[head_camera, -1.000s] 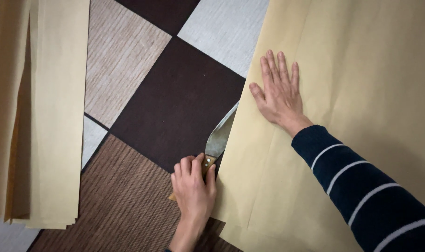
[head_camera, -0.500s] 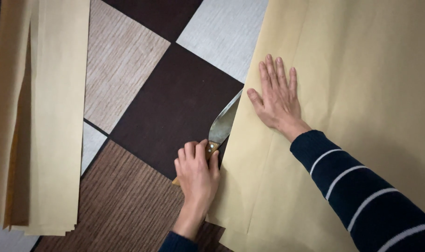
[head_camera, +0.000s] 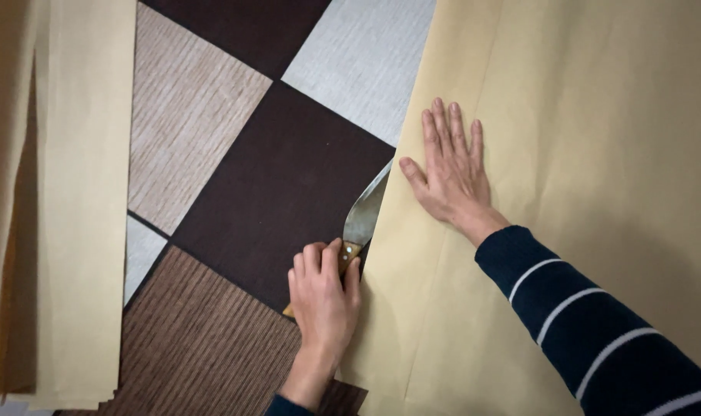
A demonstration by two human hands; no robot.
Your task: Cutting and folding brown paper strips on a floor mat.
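Left hand (head_camera: 323,296) wrapped tight on my knife (head_camera: 360,225), blade under the tan paper sheet (head_camera: 597,154) on the floor, right hand (head_camera: 449,173) flat: I should slice steadily along the fold.

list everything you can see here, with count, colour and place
paper sheet: one, tan, large, right half, a lengthwise fold running through it
paper strips: a stack, count unclear, tan, left edge
knife: one, grey blade with wooden handle, centre, blade at the sheet's left edge
floor: squares of dark brown, light wood grain, pale grey and striped brown, centre
sleeve: one, navy with white stripes, lower right
left hand: gripping the knife handle, bottom centre
right hand: flat, fingers spread, pressing on the sheet
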